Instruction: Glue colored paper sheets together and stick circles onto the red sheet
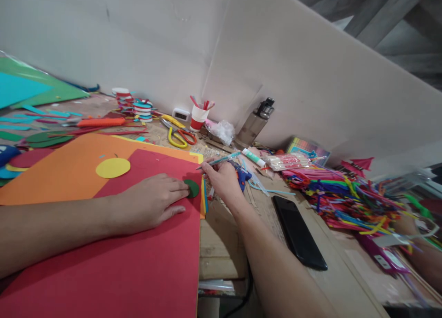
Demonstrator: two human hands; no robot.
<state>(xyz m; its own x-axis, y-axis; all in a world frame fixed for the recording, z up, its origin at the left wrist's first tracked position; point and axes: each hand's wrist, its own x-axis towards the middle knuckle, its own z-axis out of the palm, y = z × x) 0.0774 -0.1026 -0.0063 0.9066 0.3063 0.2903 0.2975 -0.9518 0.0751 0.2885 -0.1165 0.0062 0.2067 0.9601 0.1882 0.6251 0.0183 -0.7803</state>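
My left hand lies flat, fingers stretched out, on a red sheet of paper. Its fingertips touch a small dark green paper circle near the sheet's right edge. Just beyond, my right hand is closed on a light blue pencil, whose tip points left over the corner of the red sheet. An orange sheet carries a yellow paper oval. Partly hidden behind my right wrist is a blue tool, perhaps a glue gun.
Scissors, a cutter and a paper cup stand or lie toward the wall. A black phone, a glue stick and piled pipe cleaners are on the right. Another person's arm shows at the far right.
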